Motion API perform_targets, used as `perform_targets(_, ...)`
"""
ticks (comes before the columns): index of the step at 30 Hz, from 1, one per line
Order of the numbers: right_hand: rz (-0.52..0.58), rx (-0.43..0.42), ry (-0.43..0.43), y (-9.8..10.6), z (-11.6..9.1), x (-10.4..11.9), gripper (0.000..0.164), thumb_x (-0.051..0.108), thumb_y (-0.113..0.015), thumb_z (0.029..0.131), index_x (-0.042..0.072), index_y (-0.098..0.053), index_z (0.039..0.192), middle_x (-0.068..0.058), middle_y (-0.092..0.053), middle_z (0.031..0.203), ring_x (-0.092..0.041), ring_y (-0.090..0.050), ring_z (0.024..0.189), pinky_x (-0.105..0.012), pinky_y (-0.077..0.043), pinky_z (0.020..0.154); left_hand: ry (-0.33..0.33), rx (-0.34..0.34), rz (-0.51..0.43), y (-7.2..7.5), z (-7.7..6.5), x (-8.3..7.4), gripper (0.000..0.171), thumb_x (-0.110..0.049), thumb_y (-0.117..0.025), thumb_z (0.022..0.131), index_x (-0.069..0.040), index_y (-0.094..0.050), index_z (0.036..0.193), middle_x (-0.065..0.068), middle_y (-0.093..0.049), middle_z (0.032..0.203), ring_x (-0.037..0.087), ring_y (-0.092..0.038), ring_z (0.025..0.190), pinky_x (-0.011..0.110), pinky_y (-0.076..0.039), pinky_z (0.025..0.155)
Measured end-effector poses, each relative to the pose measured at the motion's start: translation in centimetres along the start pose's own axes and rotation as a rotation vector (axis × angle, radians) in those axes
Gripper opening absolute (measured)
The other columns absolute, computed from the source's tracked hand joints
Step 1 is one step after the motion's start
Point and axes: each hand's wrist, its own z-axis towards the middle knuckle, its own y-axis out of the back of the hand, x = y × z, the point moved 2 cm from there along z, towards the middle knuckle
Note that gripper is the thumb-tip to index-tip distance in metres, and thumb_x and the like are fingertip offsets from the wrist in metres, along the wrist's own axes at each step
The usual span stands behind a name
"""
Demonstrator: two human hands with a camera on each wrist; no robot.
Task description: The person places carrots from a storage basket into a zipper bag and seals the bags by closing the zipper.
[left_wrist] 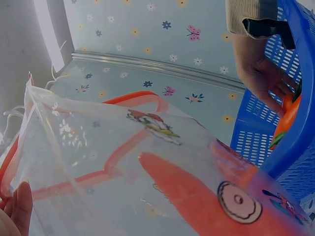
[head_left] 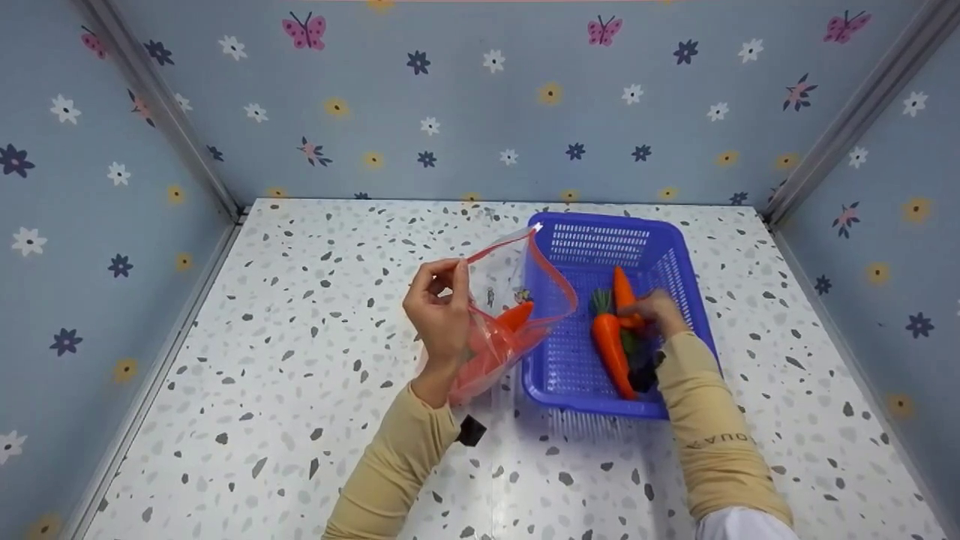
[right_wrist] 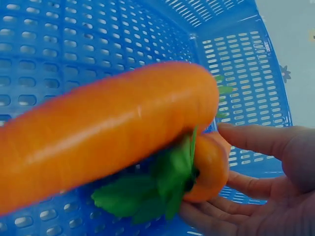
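Note:
My left hand (head_left: 439, 307) pinches the rim of a clear plastic zip bag (left_wrist: 74, 142) with a red closure strip, and the bag's mouth gapes. Inside the bag lie orange carrots (left_wrist: 177, 191), seen through printed plastic. To the right, my right hand (head_left: 660, 311) reaches into a blue basket (head_left: 600, 407). Its thumb and fingers are round the leafy end of a carrot (right_wrist: 211, 172), whose green leaves (right_wrist: 133, 196) point toward the near side. Beside it a second carrot (head_left: 611, 349) lies in the basket, its green top toward the back.
The basket's left wall touches or nearly touches the bag. Underneath is a white speckled table (head_left: 300, 315). Blue flowered panels (head_left: 480, 97) close off the back and both sides. A small black block (head_left: 471, 430) shows at the left wrist.

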Motion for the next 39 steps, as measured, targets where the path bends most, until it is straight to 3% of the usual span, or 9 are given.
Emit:
perform_targets(4,0.032,-0.013,0.055,1.3,9.1,-5.7,0.057,0.016,-0.083,0.056,-0.007,-0.053,0.100,-0.010,-0.061,0.066,-0.022,-0.058,0.052,-0.034,-0.049,0.047,0.009,-0.001,-0.006,-0.1,0.0,-0.1,0.004,0.011,-0.056,0.078,0.014,-0.058,0.079,0.017,-0.054,0.067,0.011,-0.047,0.054,0.018,-0.040,0.042)
perform_targets(7,0.036,-0.031,0.040,1.5,10.6,-6.7,0.059,0.016,-0.084,0.052,-0.004,-0.055,0.100,-0.008,-0.060,0.067,-0.021,-0.058,0.053,-0.035,-0.050,0.049,0.017,-0.006,-0.005,-0.1,-0.1,-0.1,0.004,0.011,-0.056,0.078,0.014,-0.058,0.079,0.016,-0.054,0.067,0.011,-0.047,0.054,0.017,-0.040,0.042)
perform_targets(8,0.040,-0.031,0.046,1.4,10.0,-6.4,0.056,0.016,-0.084,0.051,-0.004,-0.055,0.095,-0.007,-0.058,0.063,-0.020,-0.056,0.050,-0.034,-0.048,0.045,0.018,-0.007,-0.005,-0.1,-0.1,-0.1,0.004,0.010,-0.057,0.078,0.014,-0.058,0.079,0.016,-0.054,0.067,0.011,-0.047,0.054,0.017,-0.040,0.042)
perform_targets(10,0.026,-0.009,0.027,1.0,6.1,-4.2,0.050,0.012,-0.080,0.057,-0.005,-0.056,0.098,-0.007,-0.057,0.066,-0.019,-0.056,0.052,-0.033,-0.049,0.048,0.016,-0.010,-0.001,0.0,-0.1,0.0,0.004,0.010,-0.057,0.078,0.013,-0.058,0.080,0.015,-0.054,0.067,0.011,-0.047,0.054,0.017,-0.040,0.041)
perform_targets(15,-0.061,-0.032,-0.022,-0.8,-7.0,3.7,0.042,0.006,-0.065,0.074,-0.010,-0.050,0.110,-0.007,-0.056,0.076,-0.015,-0.055,0.060,-0.032,-0.051,0.062,0.004,-0.014,0.002,0.1,-0.2,0.8,0.005,0.007,-0.058,0.079,0.012,-0.059,0.080,0.012,-0.055,0.067,0.012,-0.048,0.054,0.018,-0.040,0.041)
perform_targets(17,-0.074,-0.056,-0.025,-1.3,-9.8,5.4,0.044,0.007,-0.063,0.077,-0.011,-0.046,0.114,-0.007,-0.053,0.082,-0.013,-0.054,0.063,-0.030,-0.050,0.066,0.001,-0.018,0.004,0.1,-0.3,1.5,0.005,0.004,-0.059,0.080,0.009,-0.060,0.081,0.009,-0.055,0.068,0.014,-0.048,0.054,0.019,-0.041,0.041)
perform_targets(20,-0.054,-0.051,-0.008,-1.3,-11.0,6.0,0.049,0.008,-0.060,0.079,-0.012,-0.042,0.119,-0.010,-0.050,0.092,-0.014,-0.054,0.069,-0.030,-0.049,0.072,-0.001,-0.019,0.001,0.1,-0.4,2.2,0.006,0.002,-0.060,0.080,0.008,-0.061,0.081,0.006,-0.056,0.069,0.014,-0.049,0.054,0.019,-0.041,0.041)
perform_targets(26,-0.077,-0.066,0.004,-0.8,-10.3,5.9,0.055,0.014,-0.061,0.079,-0.010,-0.040,0.124,-0.014,-0.047,0.104,-0.020,-0.051,0.084,-0.033,-0.048,0.076,0.003,-0.009,0.005,-0.1,-0.1,0.2,0.003,0.010,-0.057,0.078,0.012,-0.059,0.080,0.013,-0.054,0.067,0.013,-0.048,0.054,0.018,-0.040,0.042)
perform_targets(39,-0.053,-0.030,0.132,-0.6,-12.9,8.9,0.058,0.014,-0.062,0.080,-0.006,-0.037,0.129,-0.025,-0.042,0.122,-0.026,-0.050,0.096,-0.033,-0.050,0.073,-0.026,-0.004,0.004,-0.1,0.0,0.2,0.003,0.010,-0.057,0.078,0.013,-0.058,0.079,0.015,-0.054,0.067,0.011,-0.048,0.052,0.017,-0.040,0.041)
